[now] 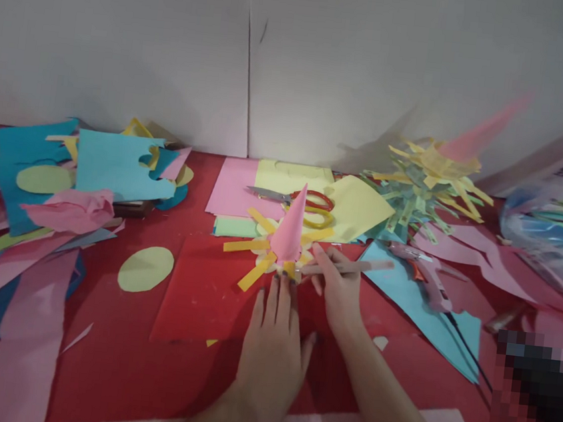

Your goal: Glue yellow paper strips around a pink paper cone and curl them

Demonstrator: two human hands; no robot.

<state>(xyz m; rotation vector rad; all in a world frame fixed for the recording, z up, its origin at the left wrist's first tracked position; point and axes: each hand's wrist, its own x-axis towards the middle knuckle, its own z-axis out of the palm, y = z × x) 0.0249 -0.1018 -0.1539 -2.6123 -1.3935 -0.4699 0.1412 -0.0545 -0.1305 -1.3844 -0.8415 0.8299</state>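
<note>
A pink paper cone (290, 229) stands upright on a small base with yellow paper strips (253, 274) fanning out around it, on a red sheet (197, 296). My left hand (274, 348) lies flat just in front of it, fingers stretched out, fingertips touching the base of the cone. My right hand (336, 287) sits to the right of the cone, fingers curled round a thin pale stick (356, 268) that points to the right, index finger reaching toward the cone's base.
Red-and-yellow scissors (307, 203) lie on pink and yellow sheets behind the cone. A finished cone craft with many strips (433, 180) stands at right, a glue gun (425, 276) on blue paper beside it. Paper scraps (41, 199) pile at left; a green oval (146, 268) lies nearby.
</note>
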